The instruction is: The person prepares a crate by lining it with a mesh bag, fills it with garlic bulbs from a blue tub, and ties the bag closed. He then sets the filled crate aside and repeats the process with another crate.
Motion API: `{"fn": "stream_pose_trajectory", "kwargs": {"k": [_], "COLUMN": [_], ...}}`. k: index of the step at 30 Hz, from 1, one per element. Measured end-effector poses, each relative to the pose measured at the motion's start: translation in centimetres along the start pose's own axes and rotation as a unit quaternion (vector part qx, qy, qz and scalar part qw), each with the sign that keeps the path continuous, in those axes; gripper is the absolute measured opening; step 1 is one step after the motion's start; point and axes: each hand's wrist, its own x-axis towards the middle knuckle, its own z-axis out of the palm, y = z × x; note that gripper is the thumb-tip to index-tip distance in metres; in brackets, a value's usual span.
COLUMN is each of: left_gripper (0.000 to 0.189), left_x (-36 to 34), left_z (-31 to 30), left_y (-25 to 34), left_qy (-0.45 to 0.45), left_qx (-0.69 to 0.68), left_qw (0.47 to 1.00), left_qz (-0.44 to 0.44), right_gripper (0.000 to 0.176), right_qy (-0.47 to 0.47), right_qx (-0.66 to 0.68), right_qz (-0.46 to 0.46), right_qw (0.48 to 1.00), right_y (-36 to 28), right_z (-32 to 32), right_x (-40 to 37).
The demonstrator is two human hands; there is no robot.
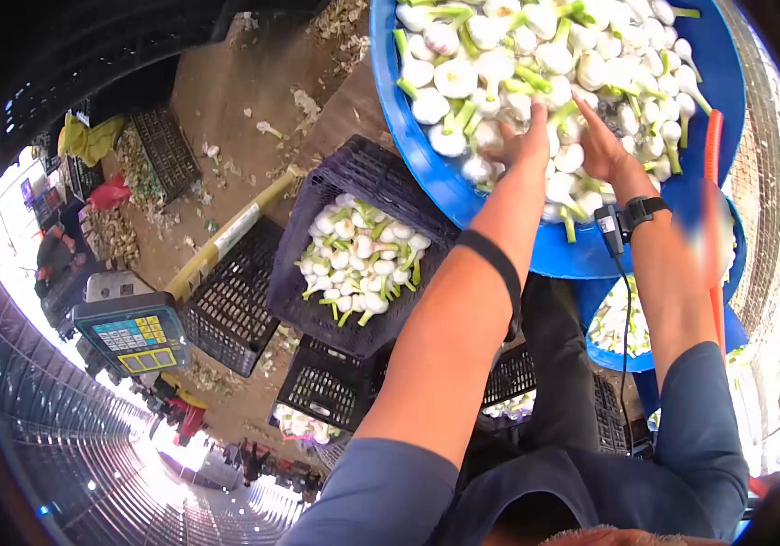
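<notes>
Both hands deep in a big blue tub of garlic bulbs.
Left hand [526,144] and right hand [606,150] are side by side among the white garlic bulbs [456,78] in the blue tub [535,259], fingers partly hidden, so I honestly can't tell if either's closed on one. Orange hose [713,168] runs just beside the right forearm. Purple-black crate [312,320] nearby holds more stemmed garlic, then there's a keypad scale display [130,334], and a person [60,255] way back.
</notes>
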Motion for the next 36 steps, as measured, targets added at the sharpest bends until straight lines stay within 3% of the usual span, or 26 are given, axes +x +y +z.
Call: {"fn": "stream_pose_trajectory", "kwargs": {"k": [4, 5, 7, 9, 11, 13, 16, 19, 21, 22, 24, 27, 29, 31, 32, 33, 34, 35, 36], "left_gripper": [0.094, 0.086, 0.081, 0.078, 0.077, 0.071, 0.042, 0.042, 0.043, 0.047, 0.055, 0.053, 0.048, 0.042, 0.055, 0.071, 0.078, 0.078, 0.075], "left_x": [1.3, 1.3, 0.2, -1.7, -6.9, -8.3, -14.5, -18.4, -20.5, -21.8, -23.0, -20.9, -16.3, -12.6, -12.8, -12.0, -11.7, -10.3, -8.2], "left_z": [1.0, 1.0, 0.9, 1.7, 0.5, 1.4, -1.9, -8.0, -13.1, -16.7, -23.0, -31.2, -36.2, -40.9, -43.6, -44.6, -45.0, -44.4, -43.4], "left_y": [-1.6, -2.2, -2.6, -2.8, -1.3, -1.7, -0.9, -2.8, -5.3, -6.4, -9.2, -14.5, -19.0, -22.7, -22.8, -23.7, -24.6, -27.3, -30.4], "left_qy": [0.013, 0.025, 0.035, 0.045, 0.027, -0.032, -0.035, -0.016, 0.017, -0.023, 0.025, 0.02, 0.029, 0.082, 0.121, 0.221, 0.272, 0.264, 0.315], "left_qx": [-0.021, -0.018, -0.034, -0.086, -0.119, -0.219, -0.304, -0.285, -0.31, -0.348, -0.352, -0.459, -0.452, -0.437, -0.421, -0.413, -0.355, -0.353, -0.22], "left_qw": [0.999, 0.997, 0.993, 0.988, 0.979, 0.946, 0.903, 0.898, 0.891, 0.886, 0.895, 0.864, 0.879, 0.882, 0.897, 0.883, 0.888, 0.891, 0.923], "left_qz": [0.042, 0.075, 0.109, 0.121, 0.165, 0.237, 0.302, 0.334, 0.331, 0.305, 0.272, 0.205, 0.148, 0.153, 0.068, -0.029, -0.105, -0.104, 0.001], "right_gripper": [0.06, 0.061, 0.063, 0.062, 0.054, 0.049, 0.051, 0.05, 0.049, 0.048, 0.047, 0.048, 0.061, 0.077, 0.083, 0.089, 0.087, 0.087, 0.086], "right_qy": [0.02, 0.005, 0.104, 0.106, 0.13, 0.154, 0.143, 0.091, 0.054, 0.031, -0.016, -0.072, -0.064, -0.098, -0.097, -0.094, -0.099, -0.091, -0.087], "right_qx": [0.037, 0.038, -0.042, -0.02, -0.007, -0.045, -0.071, -0.087, -0.094, -0.112, -0.136, -0.162, -0.18, -0.272, -0.335, -0.394, -0.479, -0.48, -0.471], "right_qz": [-0.018, -0.005, -0.035, -0.069, -0.112, -0.224, -0.265, -0.245, -0.241, -0.238, -0.215, -0.158, -0.093, -0.015, -0.02, -0.032, -0.12, -0.122, -0.127], "right_qw": [0.999, 0.999, 0.993, 0.992, 0.985, 0.961, 0.951, 0.961, 0.964, 0.964, 0.967, 0.971, 0.977, 0.957, 0.937, 0.914, 0.864, 0.864, 0.869], "right_y": [0.7, 0.9, -0.2, 0.1, -0.6, -1.9, -2.6, -0.1, 3.2, 5.2, 9.5, 17.3, 22.5, 27.0, 28.0, 28.5, 29.4, 28.9, 27.9], "right_z": [3.3, 3.1, 6.5, 5.3, 3.9, 6.1, 12.3, 17.4, 22.1, 24.4, 29.4, 35.2, 38.8, 39.8, 40.3, 40.7, 39.5, 38.7, 37.8], "right_x": [0.5, 0.6, -2.7, -3.4, -5.1, -9.2, -15.2, -18.2, -19.7, -20.1, -19.6, -16.2, -12.9, -9.2, -9.5, -9.6, -9.5, -10.6, -12.0]}}
